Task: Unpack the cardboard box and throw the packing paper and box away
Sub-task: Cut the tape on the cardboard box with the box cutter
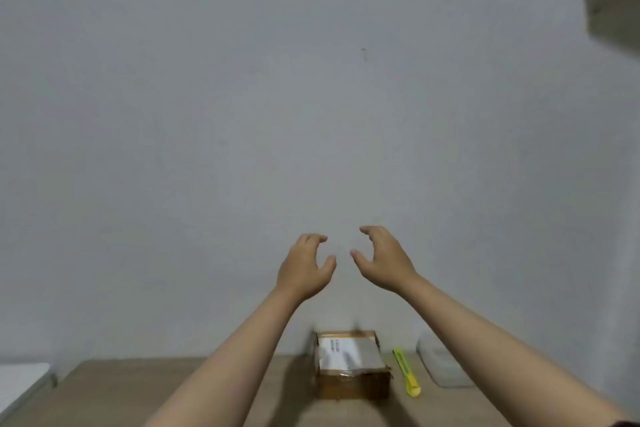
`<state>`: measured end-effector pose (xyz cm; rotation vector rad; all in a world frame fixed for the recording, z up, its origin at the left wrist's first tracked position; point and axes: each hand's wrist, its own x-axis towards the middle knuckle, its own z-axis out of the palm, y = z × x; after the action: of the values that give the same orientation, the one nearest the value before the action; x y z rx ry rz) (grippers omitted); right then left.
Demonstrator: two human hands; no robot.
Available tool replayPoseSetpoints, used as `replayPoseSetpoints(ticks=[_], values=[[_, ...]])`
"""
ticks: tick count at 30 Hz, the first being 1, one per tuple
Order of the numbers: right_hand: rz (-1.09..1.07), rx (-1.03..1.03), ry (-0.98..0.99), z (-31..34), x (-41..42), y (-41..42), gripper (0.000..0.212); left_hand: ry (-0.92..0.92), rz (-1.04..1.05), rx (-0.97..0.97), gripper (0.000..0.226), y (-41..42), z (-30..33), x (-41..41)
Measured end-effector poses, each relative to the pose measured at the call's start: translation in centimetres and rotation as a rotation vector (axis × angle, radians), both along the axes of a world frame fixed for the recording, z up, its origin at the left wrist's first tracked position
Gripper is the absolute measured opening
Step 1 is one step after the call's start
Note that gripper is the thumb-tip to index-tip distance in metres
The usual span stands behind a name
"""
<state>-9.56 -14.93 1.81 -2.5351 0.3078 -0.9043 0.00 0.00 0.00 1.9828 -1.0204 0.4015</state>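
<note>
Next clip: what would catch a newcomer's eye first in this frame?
Two bare hands, the left hand and right hand, raised mid-air before the plain grey wall, loosely curled fingers holding nothing. Below them, on the wooden table, sits a taped brown cardboard box with a white label, a yellow utility knife just right of it.

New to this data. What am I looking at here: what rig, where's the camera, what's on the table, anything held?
There is no robot: a person works with bare hands. The single picture comes from a wide-angle camera worn on the head, looking forward and down, so the forearms reach in from the bottom. The left hand and right hand are raised in front of the plain wall, fingers loosely curved, holding nothing. Below them, on a wooden table, sits a cardboard box, taped, with a white label on top. To its right lies a yellow utility knife, and further right a pale, see-through object too blurred to name.
</note>
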Motion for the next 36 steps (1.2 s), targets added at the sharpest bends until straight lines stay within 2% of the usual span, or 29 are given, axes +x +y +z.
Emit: replayPoseSetpoints(ticks=[10,19,23,27,36], values=[[-0.069,0.057,0.281,-10.8,-0.2,-1.5,0.054,0.145,0.016,0.237,0.044,-0.7,-10.6,1.9],[-0.134,0.212,0.476,-21.2,-0.8,-6.8,0.051,0.438,0.049,0.344,0.052,-2.3,-20.6,3.1],[-0.217,0.288,0.501,-25.1,-1.1,-9.0,0.045,0.492,0.056,0.336,0.056,-3.4,-23.7,3.5],[-0.299,0.310,0.546,-27.9,-0.9,-10.9,0.044,0.577,0.050,0.323,0.072,-4.9,-25.6,4.2],[-0.399,0.300,0.520,-30.4,0.9,-12.6,0.039,0.626,0.040,0.166,0.067,-6.1,-27.8,4.0]])
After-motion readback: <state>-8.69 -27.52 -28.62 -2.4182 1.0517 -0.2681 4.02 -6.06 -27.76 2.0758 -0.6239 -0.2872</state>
